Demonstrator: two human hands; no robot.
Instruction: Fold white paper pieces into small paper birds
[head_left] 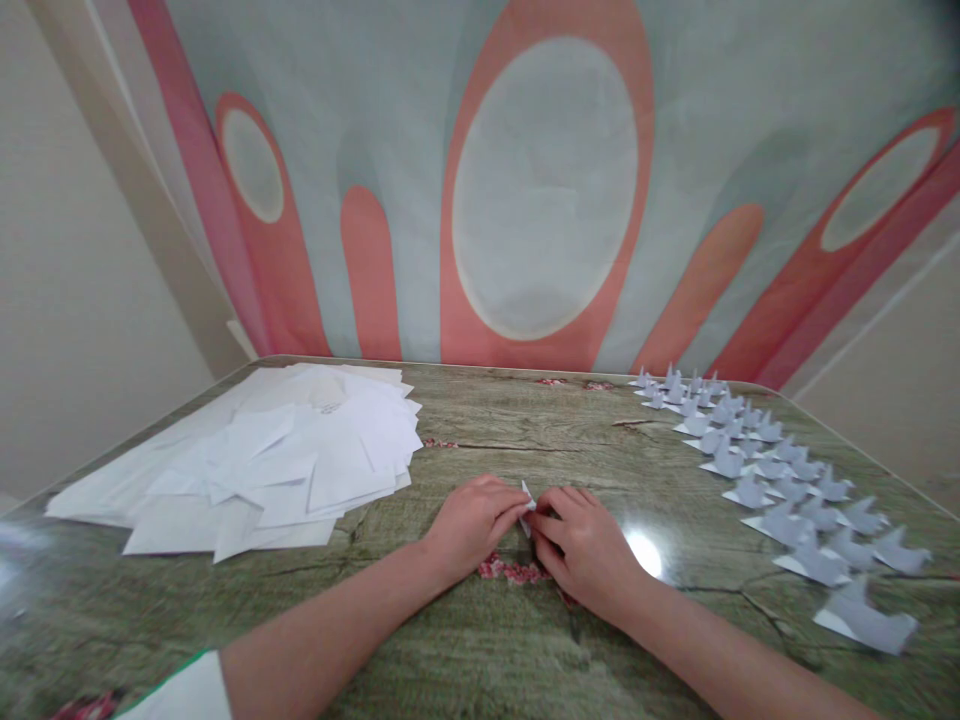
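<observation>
Between my two hands, just above the middle of the table, is a small folded piece of white paper (528, 496), with a thin point sticking up. My left hand (480, 520) pinches it from the left, thumb and fingers together. From the right, my right hand (577, 535) grips its other side with curled fingers. Most of the paper is hidden by the fingers, so its full shape does not show.
A spread pile of white paper sheets (277, 450) lies on the left of the wood-patterned table (450, 630). Along the right side stand several rows of folded paper birds (866, 620). A patterned backdrop (420, 250) hangs behind the table's far edge.
</observation>
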